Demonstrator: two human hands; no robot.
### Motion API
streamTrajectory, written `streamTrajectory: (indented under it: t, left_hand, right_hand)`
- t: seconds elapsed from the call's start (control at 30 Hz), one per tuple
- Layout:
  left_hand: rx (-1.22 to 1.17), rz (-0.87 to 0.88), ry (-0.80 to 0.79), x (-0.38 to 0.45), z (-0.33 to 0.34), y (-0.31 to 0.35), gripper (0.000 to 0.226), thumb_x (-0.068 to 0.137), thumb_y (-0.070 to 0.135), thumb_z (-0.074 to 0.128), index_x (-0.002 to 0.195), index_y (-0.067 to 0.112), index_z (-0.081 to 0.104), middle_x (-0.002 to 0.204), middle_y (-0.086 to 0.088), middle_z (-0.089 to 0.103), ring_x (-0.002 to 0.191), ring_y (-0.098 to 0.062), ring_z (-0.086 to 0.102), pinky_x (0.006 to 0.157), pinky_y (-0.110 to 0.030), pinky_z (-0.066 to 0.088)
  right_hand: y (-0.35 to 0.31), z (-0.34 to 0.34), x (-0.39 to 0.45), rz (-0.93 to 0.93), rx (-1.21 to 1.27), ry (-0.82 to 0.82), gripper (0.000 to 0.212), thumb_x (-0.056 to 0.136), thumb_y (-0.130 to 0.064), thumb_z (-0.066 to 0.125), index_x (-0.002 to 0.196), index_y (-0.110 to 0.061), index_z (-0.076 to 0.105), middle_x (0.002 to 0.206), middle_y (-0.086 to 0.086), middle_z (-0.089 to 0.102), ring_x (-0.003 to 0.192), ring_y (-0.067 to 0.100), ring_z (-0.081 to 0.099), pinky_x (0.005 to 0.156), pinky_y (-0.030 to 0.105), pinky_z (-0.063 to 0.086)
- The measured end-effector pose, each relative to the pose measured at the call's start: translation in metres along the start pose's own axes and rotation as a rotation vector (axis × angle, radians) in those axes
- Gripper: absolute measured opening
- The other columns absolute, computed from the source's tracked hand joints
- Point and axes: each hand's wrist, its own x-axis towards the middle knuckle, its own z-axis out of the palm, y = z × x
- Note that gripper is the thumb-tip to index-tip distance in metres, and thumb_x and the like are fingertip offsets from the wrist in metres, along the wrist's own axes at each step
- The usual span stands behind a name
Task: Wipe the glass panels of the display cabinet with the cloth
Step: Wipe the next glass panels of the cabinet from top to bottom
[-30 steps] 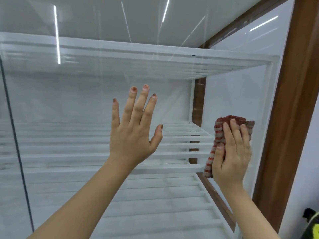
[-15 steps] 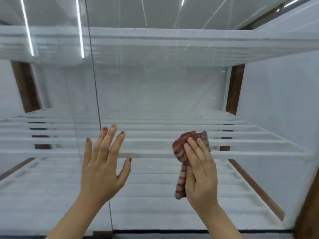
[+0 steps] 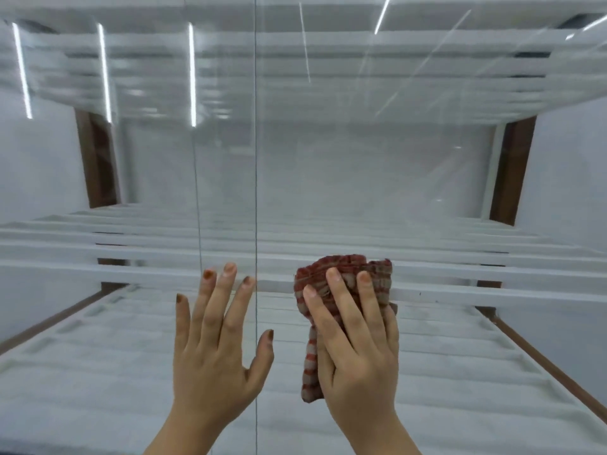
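A person's right hand (image 3: pixel 356 353) presses a bunched red-striped cloth (image 3: pixel 341 277) flat against the glass (image 3: pixel 377 175) of a display cabinet, fingers spread over the fabric, whose tail hangs down beside the palm. Just to its left, the left hand (image 3: pixel 216 343) lies open on the glass, fingers fanned upward, holding nothing. A thin vertical panel edge (image 3: pixel 256 159) runs up between the two hands. White slatted shelves (image 3: pixel 460 277) show behind both hands.

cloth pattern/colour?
Red and grey-white stripes, bunched under the right hand; cloth shows in the head view.
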Motion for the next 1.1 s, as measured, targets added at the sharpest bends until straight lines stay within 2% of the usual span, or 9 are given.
streamTrajectory:
  t: [0.17,0.27,0.37,0.53,0.7,0.8,0.87,0.97,1.1]
  left_hand:
    - [-0.003,-0.006,0.036,-0.005,0.006,0.000,0.068,0.086,0.036,0.041,0.147,0.016,0.019,0.156,0.001,0.013,0.143,-0.021,0.012,0.115,-0.047,0.008]
    - [-0.022,-0.002,0.059,-0.007,0.008,-0.001,0.065,0.084,0.032,0.041,0.144,0.014,0.024,0.153,-0.002,0.020,0.143,-0.019,0.012,0.117,-0.041,0.005]
    - [-0.055,0.002,0.095,-0.007,0.010,0.000,0.063,0.085,0.033,0.040,0.145,0.017,0.025,0.153,0.000,0.021,0.143,-0.016,0.013,0.117,-0.037,0.003]
    - [-0.083,-0.012,0.139,-0.014,0.013,-0.002,0.062,0.086,0.040,0.036,0.144,0.021,0.028,0.153,0.003,0.024,0.142,-0.012,0.012,0.116,-0.038,0.005]
    - [-0.073,0.049,0.174,-0.018,0.014,-0.005,0.068,0.082,0.048,0.029,0.145,0.021,0.027,0.154,0.004,0.021,0.142,-0.011,0.011,0.113,-0.029,-0.001]
    - [-0.093,0.066,0.191,-0.021,0.015,-0.006,0.069,0.081,0.048,0.029,0.144,0.020,0.029,0.153,0.003,0.024,0.142,-0.013,0.014,0.115,-0.033,0.002]
    - [-0.093,0.069,0.183,-0.021,0.015,-0.006,0.068,0.081,0.047,0.029,0.144,0.020,0.029,0.153,0.003,0.024,0.142,-0.013,0.014,0.116,-0.036,0.005]
    - [-0.090,0.072,0.177,-0.021,0.015,-0.007,0.068,0.082,0.047,0.028,0.145,0.021,0.028,0.153,0.004,0.022,0.143,-0.011,0.011,0.116,-0.034,0.002]
    - [-0.082,0.076,0.191,-0.023,0.017,-0.009,0.067,0.083,0.047,0.029,0.144,0.020,0.029,0.153,0.004,0.023,0.142,-0.011,0.012,0.116,-0.033,0.003]
  right_hand:
    - [-0.002,0.008,-0.006,-0.075,-0.138,0.011,0.045,0.095,-0.025,0.030,0.138,-0.020,0.041,0.146,0.004,0.035,0.139,0.024,0.024,0.111,0.042,0.020]
    - [-0.002,0.012,-0.010,-0.072,-0.164,0.006,0.050,0.092,-0.024,0.034,0.142,-0.020,0.036,0.149,0.003,0.030,0.141,0.023,0.020,0.111,0.042,0.017]
    - [0.000,0.015,-0.012,-0.070,-0.149,0.038,0.051,0.091,-0.026,0.036,0.142,-0.020,0.036,0.149,0.003,0.031,0.140,0.024,0.021,0.110,0.043,0.017]
    - [0.002,0.019,-0.020,-0.085,-0.145,0.089,0.049,0.092,-0.030,0.033,0.140,-0.021,0.038,0.147,0.003,0.036,0.138,0.025,0.025,0.108,0.047,0.022]
    - [0.001,0.019,-0.023,-0.081,-0.116,0.103,0.048,0.092,-0.029,0.036,0.140,-0.020,0.038,0.148,0.001,0.035,0.140,0.023,0.023,0.110,0.046,0.019]
    - [-0.006,0.022,-0.036,-0.097,-0.100,0.141,0.046,0.090,-0.028,0.037,0.135,-0.019,0.043,0.144,0.002,0.041,0.137,0.023,0.029,0.108,0.045,0.024]
    - [-0.012,0.028,-0.046,-0.129,-0.148,0.125,0.047,0.090,-0.030,0.034,0.135,-0.019,0.044,0.143,0.001,0.043,0.136,0.022,0.032,0.106,0.045,0.026]
    - [-0.019,0.030,-0.039,-0.133,-0.184,0.084,0.051,0.090,-0.034,0.029,0.137,-0.020,0.043,0.144,-0.001,0.041,0.137,0.021,0.031,0.105,0.047,0.028]
    - [-0.019,0.026,-0.010,-0.142,-0.166,0.015,0.058,0.088,-0.039,0.021,0.142,-0.023,0.034,0.150,-0.003,0.032,0.140,0.019,0.021,0.110,0.046,0.021]
